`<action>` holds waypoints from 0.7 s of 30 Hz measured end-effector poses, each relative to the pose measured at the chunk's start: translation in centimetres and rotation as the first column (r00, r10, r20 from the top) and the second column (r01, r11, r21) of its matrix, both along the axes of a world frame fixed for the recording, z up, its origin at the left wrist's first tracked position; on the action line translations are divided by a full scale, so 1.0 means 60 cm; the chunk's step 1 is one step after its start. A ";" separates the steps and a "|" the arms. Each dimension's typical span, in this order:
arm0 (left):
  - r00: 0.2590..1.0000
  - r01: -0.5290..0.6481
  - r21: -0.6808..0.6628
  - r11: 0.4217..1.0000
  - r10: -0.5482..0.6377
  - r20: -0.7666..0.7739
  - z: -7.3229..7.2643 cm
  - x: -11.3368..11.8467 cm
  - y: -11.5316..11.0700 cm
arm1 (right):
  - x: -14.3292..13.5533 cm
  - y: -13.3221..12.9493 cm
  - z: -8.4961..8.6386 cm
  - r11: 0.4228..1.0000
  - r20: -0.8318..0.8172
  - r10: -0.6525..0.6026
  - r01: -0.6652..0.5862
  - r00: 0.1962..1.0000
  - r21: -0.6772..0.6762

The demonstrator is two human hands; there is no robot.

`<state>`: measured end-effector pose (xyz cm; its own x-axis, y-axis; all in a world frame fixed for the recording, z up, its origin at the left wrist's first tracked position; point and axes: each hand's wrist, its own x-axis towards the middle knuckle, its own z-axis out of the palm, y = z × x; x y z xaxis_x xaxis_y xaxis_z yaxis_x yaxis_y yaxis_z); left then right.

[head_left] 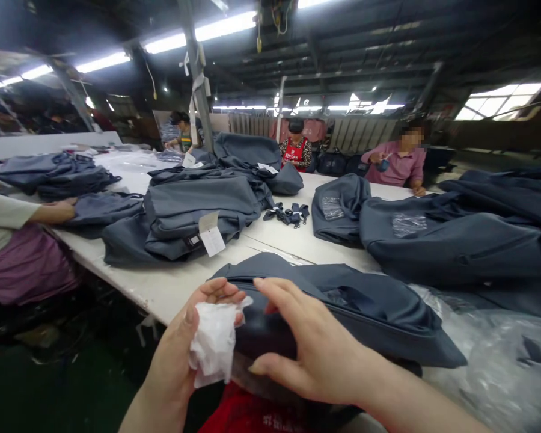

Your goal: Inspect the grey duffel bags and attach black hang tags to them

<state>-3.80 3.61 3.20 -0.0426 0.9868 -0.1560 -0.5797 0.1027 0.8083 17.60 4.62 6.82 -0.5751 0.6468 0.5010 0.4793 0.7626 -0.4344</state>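
A crumpled white bundle (pixel 214 340) of thin, paper-like or plastic material rests in my left hand (pixel 175 352). The thumb and curled fingers of that hand hold it from the side and below. Just to its right, my right hand (pixel 313 346) is open, thumb and fingers spread apart, with nothing between them. Beyond and partly behind both hands, a dark blue-grey fabric bag (pixel 383 294) lies along the near table edge, a seam running its length. My hands hide part of its left end.
More blue-grey bags (pixel 202 207) with a hanging white tag (pixel 213 240) are piled across the white table (pixel 270 240). Dark straps (pixel 287 213) lie mid-table. Clear plastic (pixel 505 355) is heaped at right. Co-workers stand left (pixel 22 240) and across the table (pixel 399 159).
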 end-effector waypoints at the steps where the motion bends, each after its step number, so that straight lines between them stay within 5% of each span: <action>1: 0.999 0.030 0.028 0.999 -0.029 -0.016 0.004 0.013 -0.006 | -0.018 0.006 0.000 0.999 0.040 0.027 -0.026 0.999 -0.031; 5: 0.986 0.015 0.149 0.989 0.010 -0.166 0.008 0.039 -0.015 | -0.052 0.021 -0.016 0.990 0.233 0.067 -0.093 0.970 0.102; 8: 0.972 0.054 0.116 0.992 -0.025 -0.235 0.005 0.038 -0.013 | -0.048 0.023 -0.026 0.971 0.242 0.107 -0.154 0.964 0.184; 12: 0.867 0.032 0.106 0.994 0.025 -0.497 -0.004 0.018 -0.005 | -0.026 0.027 -0.024 0.997 -0.090 0.072 -0.069 0.993 0.035; 15: 0.708 -0.027 0.094 0.995 0.085 -0.701 -0.010 -0.005 0.005 | -0.012 0.033 -0.024 0.982 -0.462 -0.106 0.018 0.881 -0.191; 18: 0.597 -0.025 0.103 0.994 0.097 -0.797 -0.009 -0.021 0.015 | -0.012 0.038 -0.031 0.847 -0.747 -0.170 -0.293 0.643 -0.444; 21: 0.473 0.147 0.133 0.980 0.048 -0.880 -0.003 -0.024 0.022 | -0.017 0.041 -0.037 0.621 -0.891 -0.207 -0.649 0.404 -0.439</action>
<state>-5.23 4.92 3.03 -0.0107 0.9952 0.0975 0.4433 -0.0826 0.8925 16.61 7.09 4.60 -0.3295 0.8994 0.2872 -0.5812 0.0465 -0.8124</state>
